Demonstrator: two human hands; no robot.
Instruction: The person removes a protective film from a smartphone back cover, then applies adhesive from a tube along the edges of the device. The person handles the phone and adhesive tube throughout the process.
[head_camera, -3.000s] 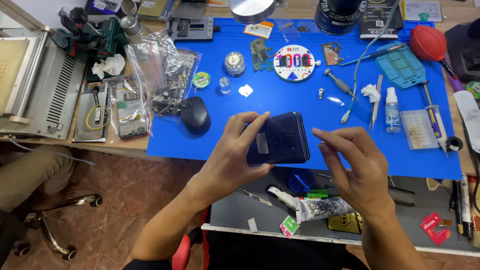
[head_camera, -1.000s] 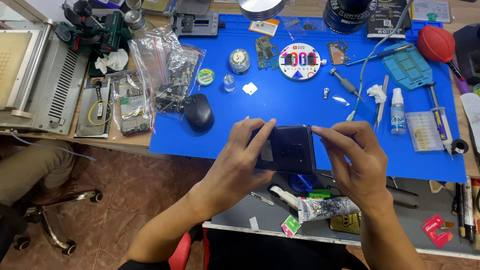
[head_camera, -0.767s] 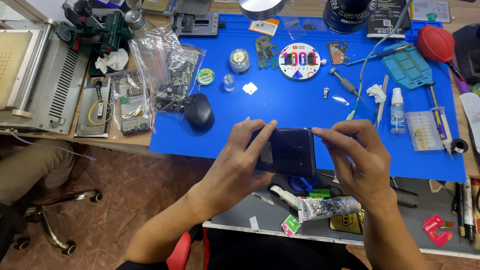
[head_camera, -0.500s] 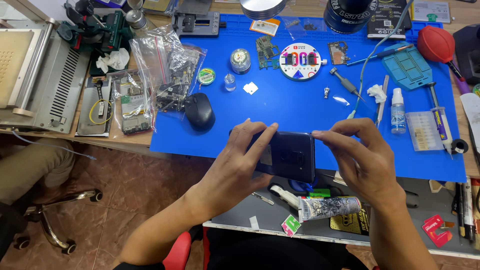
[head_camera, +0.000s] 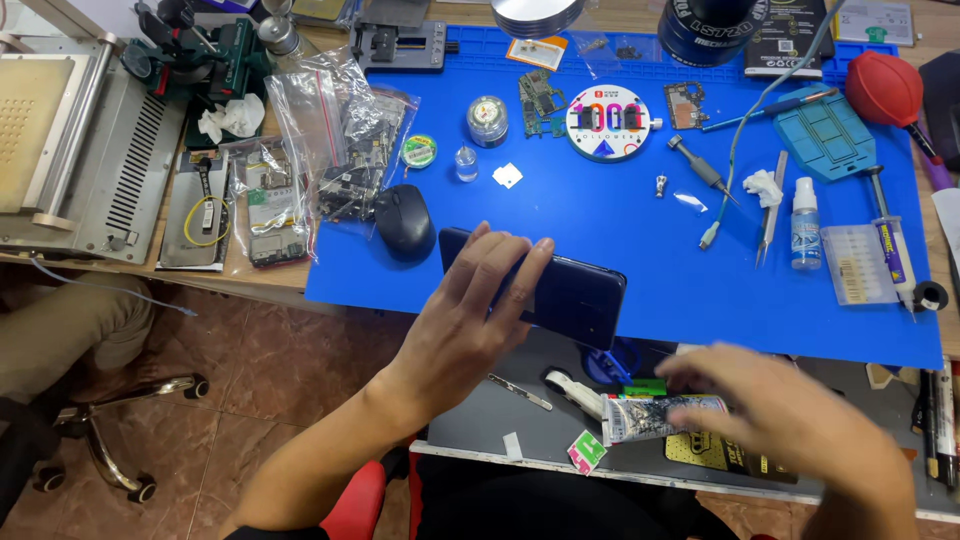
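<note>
Two hands: both mine, over the near edge of the blue mat (head_camera: 700, 290).
Left hand (head_camera: 470, 320): fingers spread flat on the dark phone (head_camera: 575, 290), gripping it from my side.
Phone: above the mat's front edge, just right of the black mouse (head_camera: 403, 220).
Right hand (head_camera: 790, 420): blurred, reaching onto the glue tube (head_camera: 650, 415); I cannot tell its grip.
</note>
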